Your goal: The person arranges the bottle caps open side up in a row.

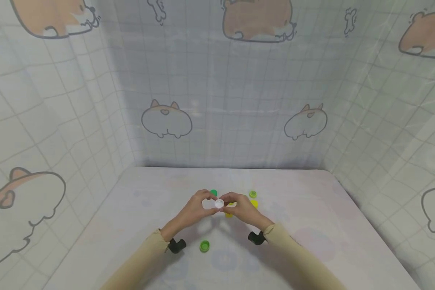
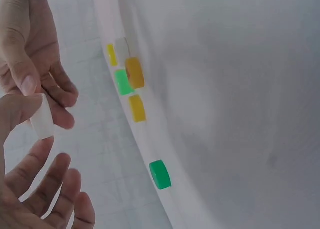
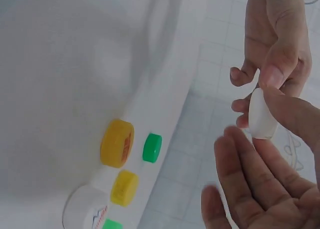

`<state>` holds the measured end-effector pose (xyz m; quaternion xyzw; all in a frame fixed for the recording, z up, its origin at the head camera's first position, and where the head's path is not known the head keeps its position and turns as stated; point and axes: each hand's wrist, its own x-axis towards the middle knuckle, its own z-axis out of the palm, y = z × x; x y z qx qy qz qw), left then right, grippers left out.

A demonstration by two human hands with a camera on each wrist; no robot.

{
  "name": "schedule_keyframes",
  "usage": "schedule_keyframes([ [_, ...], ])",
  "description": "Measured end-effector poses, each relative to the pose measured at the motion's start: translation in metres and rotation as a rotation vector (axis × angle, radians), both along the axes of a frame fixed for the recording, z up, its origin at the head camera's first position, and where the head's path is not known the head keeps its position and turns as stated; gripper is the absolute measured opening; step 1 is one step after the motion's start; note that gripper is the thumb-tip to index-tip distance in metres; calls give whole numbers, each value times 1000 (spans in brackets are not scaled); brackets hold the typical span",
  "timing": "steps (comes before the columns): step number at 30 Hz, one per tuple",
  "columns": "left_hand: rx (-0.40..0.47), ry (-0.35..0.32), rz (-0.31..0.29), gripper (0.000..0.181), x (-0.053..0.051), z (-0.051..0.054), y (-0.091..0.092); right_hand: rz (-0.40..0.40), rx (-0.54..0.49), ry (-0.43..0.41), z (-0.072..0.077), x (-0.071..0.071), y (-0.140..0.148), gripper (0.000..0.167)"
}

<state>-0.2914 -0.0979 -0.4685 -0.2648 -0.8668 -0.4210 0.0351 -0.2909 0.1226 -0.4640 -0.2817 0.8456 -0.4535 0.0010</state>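
Sleeves [image 1: 134, 257] reach in at the near side, a green cap [image 1: 204, 246] lying between them, in neither hand. Past it, left hand [image 1: 197, 207] and right hand [image 1: 241, 206] meet above the table [image 1: 333, 209], each pinching one white cap [image 1: 219, 204] between thumb and finger, the other fingers loose. It's right at the fingertips, hollow face toward the head camera. So lifting looks done for this piece; what's left, I can't tell. Farther out: yellow cap [image 1: 254, 204], then dark green cap [image 1: 213, 193], both unheld. Beyond, a corgi-print curtain [image 1: 235, 137].
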Motion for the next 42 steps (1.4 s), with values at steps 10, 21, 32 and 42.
schedule_keyframes([
  [10,-53,95,-21,24,2,3,-1,-69,132,102,6,2,4,26],
  [21,-156,142,-49,24,14,23,-3,-69,223,195,21,15,7,26],
  [32,-380,89,-105,26,46,16,1,49,473,241,15,43,1,25],
  [42,-540,20,-161,29,57,2,8,138,599,256,3,57,-6,25],
])
